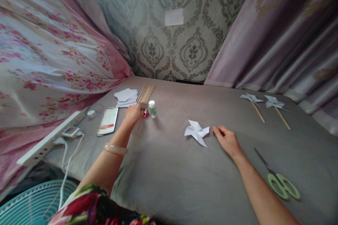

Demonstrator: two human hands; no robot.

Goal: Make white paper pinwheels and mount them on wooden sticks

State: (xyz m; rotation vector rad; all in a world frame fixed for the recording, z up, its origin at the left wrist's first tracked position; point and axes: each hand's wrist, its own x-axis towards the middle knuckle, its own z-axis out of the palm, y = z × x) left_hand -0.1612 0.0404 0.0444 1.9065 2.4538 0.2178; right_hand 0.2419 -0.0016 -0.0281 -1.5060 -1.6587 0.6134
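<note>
A folded white paper pinwheel lies flat on the grey bedsheet. Just right of it is my right hand, its thumb and fingertips pinched together near a blade; whether something tiny is between them I cannot make out. My left hand reaches forward with bent, closed fingers, the tips down beside a small red box. What those fingers grip is hidden. A small white bottle with a green label stands upright to the right of the box. Beyond lie a row of wooden sticks and a stack of white paper pieces.
Two pinwheels on sticks, a left one and a right one, lie at the far right. Green-handled scissors rest near my right forearm. On the left are a phone, a white cap and a power strip with cables.
</note>
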